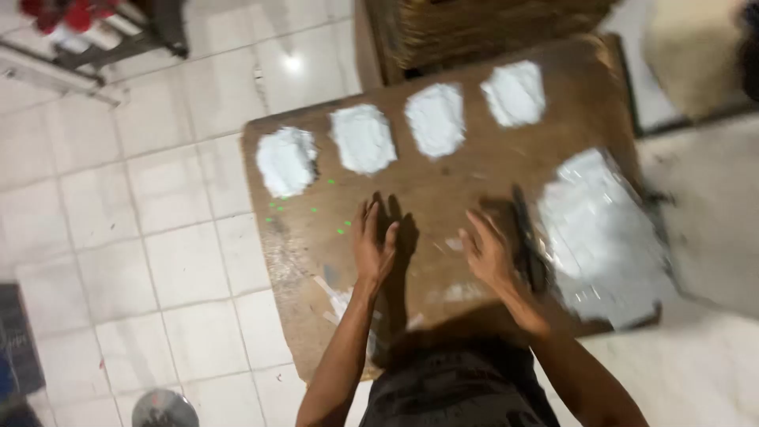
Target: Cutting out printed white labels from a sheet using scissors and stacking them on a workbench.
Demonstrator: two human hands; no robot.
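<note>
I look down on a brown wooden table [474, 174] in a blurred frame. My left hand [374, 243] hovers over its middle with the fingers spread and nothing in it. My right hand [489, 251] is also empty, fingers apart, next to a dark long object [528, 237] lying on the wood. Several white flat pieces sit in a row along the far edge, from the left one [285, 161] to the right one [515, 93]. A larger shiny whitish sheet or bag [602, 229] lies at the table's right end, just beyond my right hand.
White floor tiles [134, 229] surround the table on the left. A woven brown object [474, 28] stands behind the table. A metal frame with red items [71, 32] is at top left. A round grey object [164, 409] sits on the floor at bottom left.
</note>
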